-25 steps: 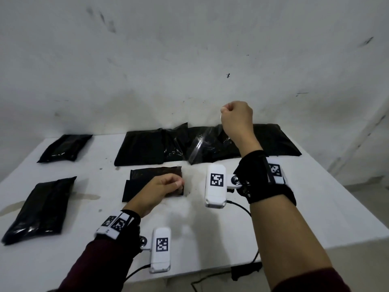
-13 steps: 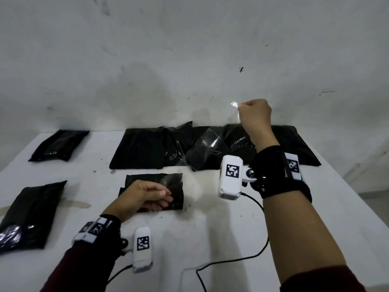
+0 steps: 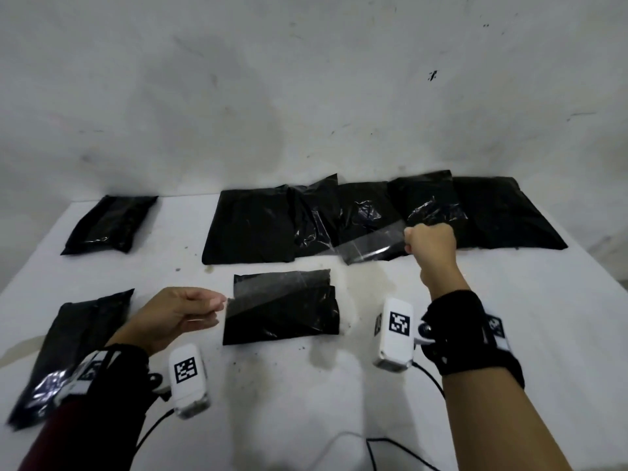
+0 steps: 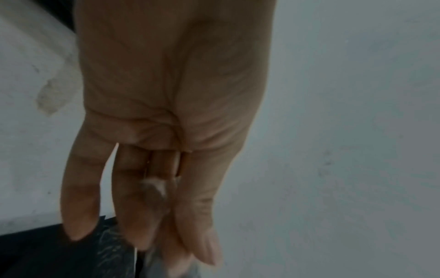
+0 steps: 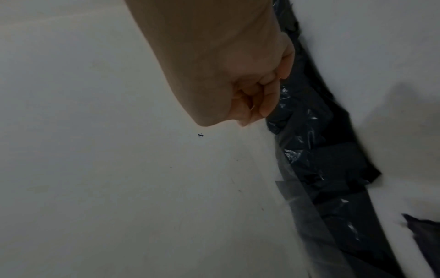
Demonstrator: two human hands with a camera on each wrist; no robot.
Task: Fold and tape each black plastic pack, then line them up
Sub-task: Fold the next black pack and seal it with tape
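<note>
A folded black pack lies mid-table on the white table. A strip of clear tape stretches slantwise above it between my hands. My left hand pinches the tape's near end just left of the pack. My right hand, a closed fist over the back row of packs, grips the far end. In the left wrist view the fingertips pinch the translucent tape beside the pack. The right wrist view shows the fist with the tape trailing away from it.
Several flat black packs overlap in a row along the wall, ending at the right. Two folded packs lie at the left, one far and one near. Cables hang at the front edge.
My right hand has dropped from head height to just over the back row. My left hand has left the pack's top and now holds the tape's end left of it.
</note>
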